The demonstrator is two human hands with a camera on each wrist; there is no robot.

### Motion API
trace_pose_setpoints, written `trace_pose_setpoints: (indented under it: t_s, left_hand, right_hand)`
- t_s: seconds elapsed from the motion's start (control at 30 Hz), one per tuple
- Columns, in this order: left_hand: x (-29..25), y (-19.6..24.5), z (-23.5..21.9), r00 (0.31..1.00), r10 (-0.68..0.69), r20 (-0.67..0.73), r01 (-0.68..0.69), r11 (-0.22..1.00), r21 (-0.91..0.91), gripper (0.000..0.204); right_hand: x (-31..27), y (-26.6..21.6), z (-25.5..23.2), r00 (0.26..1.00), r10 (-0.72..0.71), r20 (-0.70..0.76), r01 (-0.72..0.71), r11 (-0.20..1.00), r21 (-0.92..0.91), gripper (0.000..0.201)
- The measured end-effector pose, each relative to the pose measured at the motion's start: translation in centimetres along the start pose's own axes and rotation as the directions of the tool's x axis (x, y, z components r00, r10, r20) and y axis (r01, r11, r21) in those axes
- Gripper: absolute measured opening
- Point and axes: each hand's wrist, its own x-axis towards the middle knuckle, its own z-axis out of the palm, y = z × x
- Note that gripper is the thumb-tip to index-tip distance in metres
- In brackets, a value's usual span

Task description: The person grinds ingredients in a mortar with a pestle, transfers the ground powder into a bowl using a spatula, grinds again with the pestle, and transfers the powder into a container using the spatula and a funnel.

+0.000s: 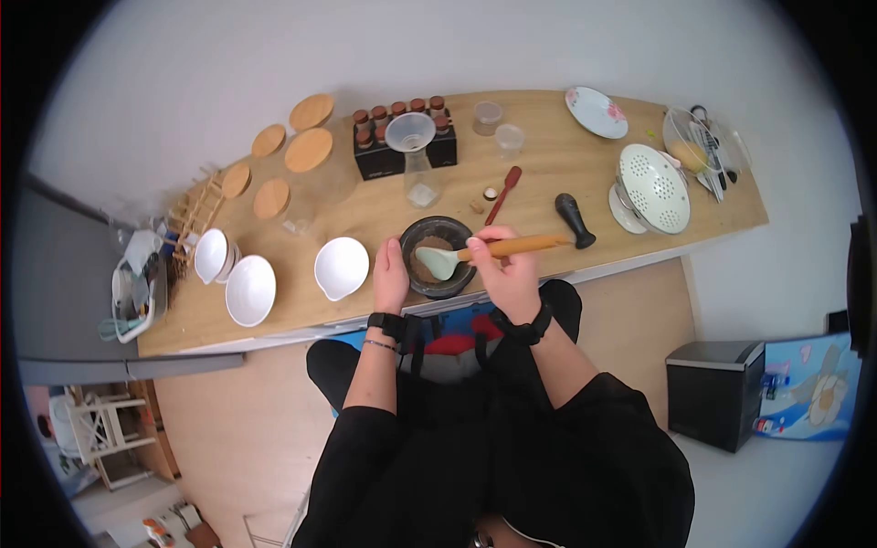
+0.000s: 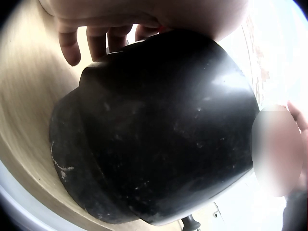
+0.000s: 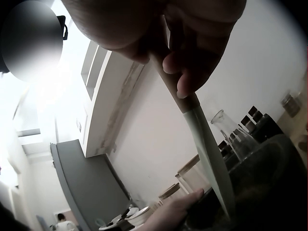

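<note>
A dark stone mortar (image 1: 442,289) stands near the counter's front edge, with brown powder (image 1: 431,244) inside. My left hand (image 1: 391,279) rests against its left side, the fingers laid along the outer wall. In the left wrist view the mortar's black wall (image 2: 163,125) fills most of the picture, and the fingertips show at its far side. My right hand (image 1: 512,279) grips the wooden handle of a spatula with a pale green head (image 1: 440,263). That head dips into the mortar, tilted; the right wrist view shows its blade (image 3: 209,154) slanting down past the rim.
A black pestle (image 1: 573,222) lies to the right, near a dark red spoon (image 1: 504,194) and a pale green colander (image 1: 653,189). Behind the mortar stand a glass flask with a funnel (image 1: 411,134) and a spice jar rack (image 1: 379,164). White bowls (image 1: 342,268) sit at left.
</note>
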Motion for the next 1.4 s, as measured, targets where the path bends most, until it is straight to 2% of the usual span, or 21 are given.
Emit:
trace_pose_setpoints:
  t_s: [0.03,0.1,0.13,0.17,0.23,0.27,0.33,0.43,0.63,0.7,0.77,0.83,0.9,0.97,1.03,1.07,1.1,1.2,1.27,1.4]
  left_hand:
    - [0.0,0.0,-0.1,1.0,-0.023,0.009,0.024,0.999,-0.023,0.04]
    - [0.2,0.0,-0.1,0.999,-0.002,0.039,0.002,1.0,-0.003,0.041]
    - [0.2,0.0,-0.1,1.0,0.001,0.028,-0.002,1.0,0.012,0.041]
    - [0.0,0.0,-0.1,1.0,-0.002,0.015,0.001,1.0,0.03,0.041]
    - [0.0,0.3,-0.3,1.0,0.004,0.02,-0.006,0.998,0.07,0.042]
    - [0.0,0.3,-0.5,0.999,-0.018,0.027,0.015,0.994,0.106,0.043]
    - [0.0,0.5,-0.8,0.997,-0.063,0.042,0.056,0.987,0.152,0.043]
    - [0.4,0.2,-1.5,0.991,-0.108,0.083,0.09,0.975,0.202,0.043]
    - [0.2,1.4,-1.4,0.995,-0.067,0.073,0.046,0.964,0.263,0.041]
    - [0.1,1.5,-1.3,0.997,-0.046,0.054,0.027,0.95,0.312,0.038]
    - [-0.6,1.8,-1.3,0.999,-0.033,0.033,0.021,0.948,0.317,0.038]
    - [-1.2,1.8,-1.4,1.0,-0.019,0.013,0.014,0.948,0.318,0.038]
    - [-1.7,1.3,-1.8,0.983,-0.181,0.035,0.162,0.939,0.304,0.037]
    - [-1.8,1.0,-1.8,0.98,-0.197,0.043,0.178,0.945,0.273,0.038]
    - [-2.0,0.9,-1.9,0.975,-0.213,0.065,0.194,0.957,0.218,0.039]
    - [-2.0,2.4,-1.9,0.951,-0.291,0.103,0.268,0.944,0.194,0.04]
    - [-2.0,2.2,-1.9,0.951,-0.298,0.086,0.278,0.942,0.19,0.04]
    - [-1.9,2.4,-2.1,0.955,-0.281,0.098,0.254,0.94,0.227,0.041]
    - [-1.8,2.4,-2.3,0.958,-0.267,0.107,0.241,0.948,0.206,0.041]
    - [-1.8,2.1,-2.3,0.951,-0.278,0.136,0.256,0.953,0.159,0.042]
  right_hand:
    - [0.0,0.1,-0.4,1.0,-0.006,-0.026,0.006,1.0,0.002,0.01]
    - [0.0,0.0,-0.7,0.998,-0.049,0.029,0.052,0.989,-0.136,0.008]
    - [0.0,-0.2,-0.9,0.993,-0.115,-0.008,0.113,0.984,-0.138,0.008]
    - [-0.3,-0.5,-1.2,0.993,-0.114,-0.019,0.111,0.986,-0.125,0.008]
    - [-0.9,-1.5,-2.0,0.998,0.06,0.005,-0.057,0.976,-0.211,0.012]
    - [-1.4,-1.6,-2.3,0.998,0.056,-0.002,-0.055,0.979,-0.197,0.012]
    - [-2.3,-1.6,-2.8,0.976,0.217,0.02,-0.216,0.975,-0.044,0.013]
    - [-3.0,-1.4,-3.6,0.972,0.233,0.016,-0.234,0.971,0.054,0.013]
    - [-2.8,-1.0,-5.3,0.959,0.284,-0.021,-0.281,0.956,0.085,0.013]
    - [-2.1,-1.1,-5.9,0.974,0.201,-0.099,-0.202,0.979,0.006,0.01]
    - [-1.6,-1.1,-6.1,0.969,0.216,-0.119,-0.214,0.976,0.028,0.009]
    - [-0.9,-1.7,-6.2,0.937,0.289,-0.196,-0.264,0.954,0.144,0.01]
    - [-0.7,-1.8,-6.2,0.932,0.31,-0.187,-0.289,0.948,0.135,0.009]
    - [-0.5,-1.6,-5.8,0.973,0.162,-0.162,-0.168,0.986,-0.025,0.009]
    - [-0.2,-2.2,-5.1,0.983,0.137,-0.12,-0.146,0.987,-0.069,0.009]
    - [0.1,-2.4,-4.7,0.99,0.104,-0.09,-0.114,0.988,-0.108,0.009]
    - [0.3,-2.1,-4.3,0.992,0.107,-0.071,-0.114,0.988,-0.104,0.009]
    - [0.4,0.2,-3.9,0.98,0.188,-0.064,-0.194,0.974,-0.112,0.008]
    - [0.6,1.6,-3.9,0.947,0.313,-0.07,-0.311,0.949,0.049,0.009]
    - [0.8,2.2,-4.2,0.904,0.405,-0.133,-0.387,0.911,0.144,0.01]
